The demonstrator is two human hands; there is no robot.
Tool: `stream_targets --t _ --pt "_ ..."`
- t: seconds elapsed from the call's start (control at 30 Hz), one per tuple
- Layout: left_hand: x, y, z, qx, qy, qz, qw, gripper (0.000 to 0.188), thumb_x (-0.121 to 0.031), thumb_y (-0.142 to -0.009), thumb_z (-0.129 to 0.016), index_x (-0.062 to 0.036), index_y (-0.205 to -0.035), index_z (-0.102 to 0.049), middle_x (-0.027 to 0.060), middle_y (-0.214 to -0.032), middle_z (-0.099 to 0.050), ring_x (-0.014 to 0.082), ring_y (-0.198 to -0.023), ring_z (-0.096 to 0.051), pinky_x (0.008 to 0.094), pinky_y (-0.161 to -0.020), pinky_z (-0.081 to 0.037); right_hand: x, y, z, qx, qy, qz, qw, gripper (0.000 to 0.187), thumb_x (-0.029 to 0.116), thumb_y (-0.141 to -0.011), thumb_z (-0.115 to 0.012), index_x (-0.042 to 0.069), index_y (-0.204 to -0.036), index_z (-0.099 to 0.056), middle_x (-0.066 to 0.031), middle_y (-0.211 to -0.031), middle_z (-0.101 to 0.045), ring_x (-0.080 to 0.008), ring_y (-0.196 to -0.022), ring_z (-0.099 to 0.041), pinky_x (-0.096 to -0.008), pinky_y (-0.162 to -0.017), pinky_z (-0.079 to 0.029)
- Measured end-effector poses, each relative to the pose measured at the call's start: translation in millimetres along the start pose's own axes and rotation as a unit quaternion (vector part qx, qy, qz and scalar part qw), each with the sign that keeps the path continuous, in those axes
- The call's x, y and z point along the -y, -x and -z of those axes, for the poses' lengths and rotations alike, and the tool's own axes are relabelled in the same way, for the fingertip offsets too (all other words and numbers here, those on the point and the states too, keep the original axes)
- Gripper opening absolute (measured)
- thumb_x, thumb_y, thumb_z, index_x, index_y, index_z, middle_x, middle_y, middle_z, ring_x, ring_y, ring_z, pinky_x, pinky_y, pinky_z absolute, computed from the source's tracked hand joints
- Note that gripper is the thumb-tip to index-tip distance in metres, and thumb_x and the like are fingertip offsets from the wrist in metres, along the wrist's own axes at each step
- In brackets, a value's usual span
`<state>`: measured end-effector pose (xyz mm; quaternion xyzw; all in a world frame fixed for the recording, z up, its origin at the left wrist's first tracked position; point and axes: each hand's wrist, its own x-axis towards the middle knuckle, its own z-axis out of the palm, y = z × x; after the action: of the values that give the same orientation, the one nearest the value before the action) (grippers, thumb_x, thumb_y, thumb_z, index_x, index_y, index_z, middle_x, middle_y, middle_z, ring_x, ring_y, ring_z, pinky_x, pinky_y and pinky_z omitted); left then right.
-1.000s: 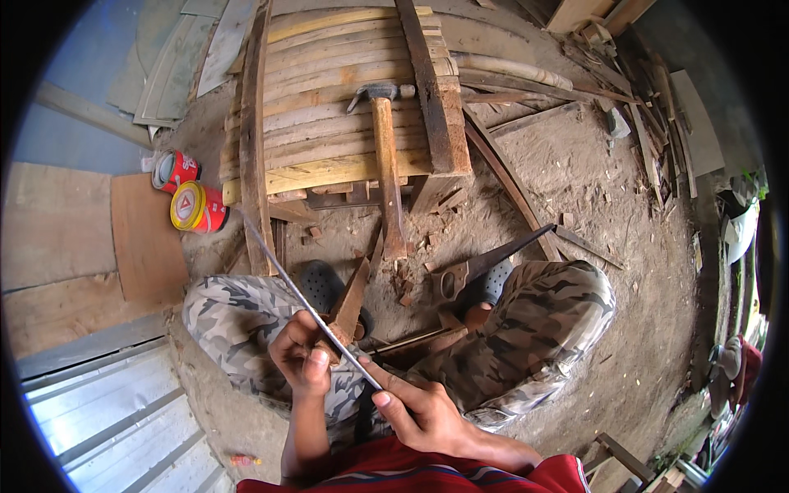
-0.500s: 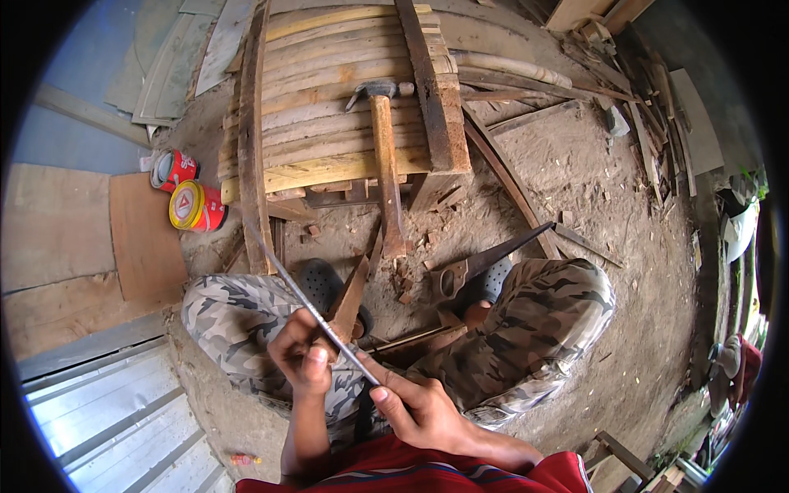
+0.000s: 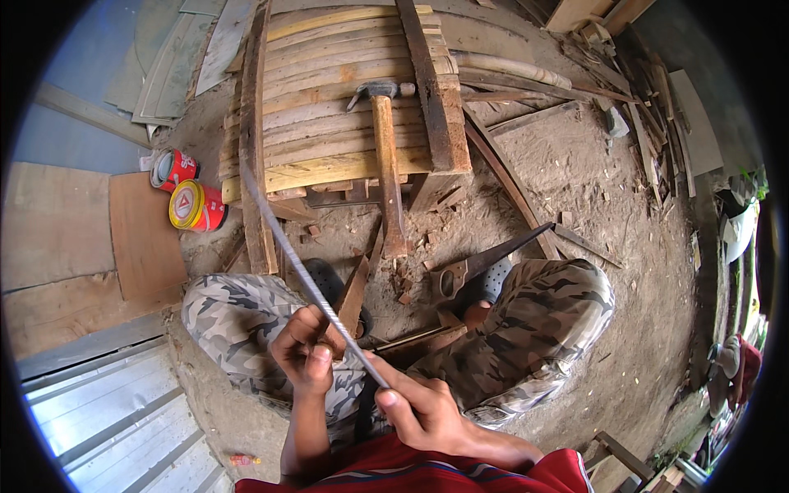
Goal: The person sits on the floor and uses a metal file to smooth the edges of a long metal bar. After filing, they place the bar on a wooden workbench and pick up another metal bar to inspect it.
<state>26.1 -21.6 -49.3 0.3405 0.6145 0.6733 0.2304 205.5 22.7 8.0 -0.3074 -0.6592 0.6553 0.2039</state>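
Observation:
Across my lap runs a long, thin grey metal file [image 3: 289, 251] with a ridged surface, slanting up to the left. Its near end is gripped by my right hand [image 3: 427, 413], thumb on top and index finger stretched along it. My left hand [image 3: 306, 353] is closed around the lower end of a brown wood piece [image 3: 352, 297], which stands tilted between my knees. The file crosses the wood right beside my left fingers; whether the two touch I cannot tell. Partly hidden behind the file and fingers is the wood's lower end.
Ahead, a claw hammer [image 3: 384, 156] lies on a slatted wooden bench [image 3: 329, 131]. A handsaw [image 3: 485, 263] rests by my right shoe. Two red cans [image 3: 197, 207] stand at left. Small wood offcuts [image 3: 404, 287] and long timber strips [image 3: 509, 181] lie on the dirt floor.
The file has slid forward and up, its far tip now reaching over the bench's left rail. My right hand has shifted slightly; my left hand and the wood have barely moved.

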Motion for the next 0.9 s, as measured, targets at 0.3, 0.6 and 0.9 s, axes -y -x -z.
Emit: stream_targets --t 0.3,0.6,0.9 --pt "9 4 6 -0.015 0.003 -0.021 1.000 0.048 -0.044 -0.081 -0.069 -0.0041 -0.069 -0.044 0.0080 -0.072 -0.053 0.0181 -0.067 -0.048 0.0326 -0.064 -0.037 6 2 6 0.033 -0.020 -0.065 0.997 0.045 0.014 -0.103 -0.054 0.001 -0.146 -0.049 -0.0135 -0.059 -0.059 -0.0212 -0.050 -0.063 -0.0323 -0.052 -0.050" --pt "7 -2 7 -0.003 0.049 -0.016 0.999 0.047 -0.043 -0.080 -0.068 -0.0057 -0.072 -0.040 0.0067 -0.073 -0.046 0.0171 -0.069 -0.044 0.0327 -0.064 -0.036 -5 1 2 0.059 -0.040 -0.086 0.994 0.046 0.016 -0.104 -0.054 0.002 -0.147 -0.047 -0.0064 -0.050 -0.052 -0.0119 -0.045 -0.056 -0.0305 -0.049 -0.048" --pt "7 -2 8 -0.041 0.044 0.003 0.998 0.051 -0.048 -0.081 -0.068 -0.0057 -0.073 -0.041 0.0060 -0.076 -0.051 0.0160 -0.070 -0.046 0.0318 -0.067 -0.038 0 -2 3 0.077 -0.037 -0.095 0.992 0.044 0.016 -0.107 -0.048 -0.001 -0.147 -0.046 -0.0028 -0.068 -0.061 -0.0078 -0.055 -0.056 -0.0250 -0.054 -0.049"
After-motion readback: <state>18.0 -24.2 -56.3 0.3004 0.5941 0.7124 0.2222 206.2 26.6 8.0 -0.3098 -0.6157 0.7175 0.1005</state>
